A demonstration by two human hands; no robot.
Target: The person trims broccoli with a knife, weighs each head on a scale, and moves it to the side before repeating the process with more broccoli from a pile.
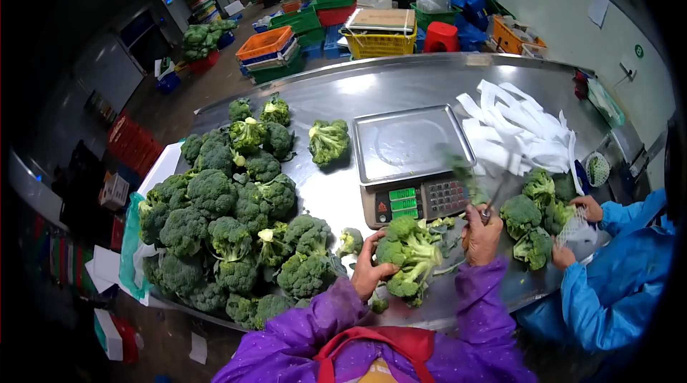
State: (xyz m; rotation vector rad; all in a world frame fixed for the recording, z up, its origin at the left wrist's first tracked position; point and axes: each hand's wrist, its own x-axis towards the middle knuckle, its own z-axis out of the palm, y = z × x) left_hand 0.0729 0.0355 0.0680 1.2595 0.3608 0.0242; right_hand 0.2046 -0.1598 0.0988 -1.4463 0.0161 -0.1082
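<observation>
My left hand (372,268) is closed on a head of broccoli (411,254), whose pale cut stems face right. Just right of it, my right hand (481,236) is wrapped round the handle of a knife (486,214); the blade is smeared by motion. A green piece, blurred, shows above that hand. Behind both hands stands a scale (411,145) with a bare metal tray and lit green displays. A large pile of broccoli (212,193) lies to the left, and one head (329,142) rests between pile and scale. Leaf scraps lie beside the held head.
White foam netting (519,125) is heaped right of the scale. More broccoli (521,215) lies at the right, where a co-worker's hands (564,257) hold a white net. Beyond the metal table (315,86) are a yellow crate (383,44), orange crates and a red stool (441,38).
</observation>
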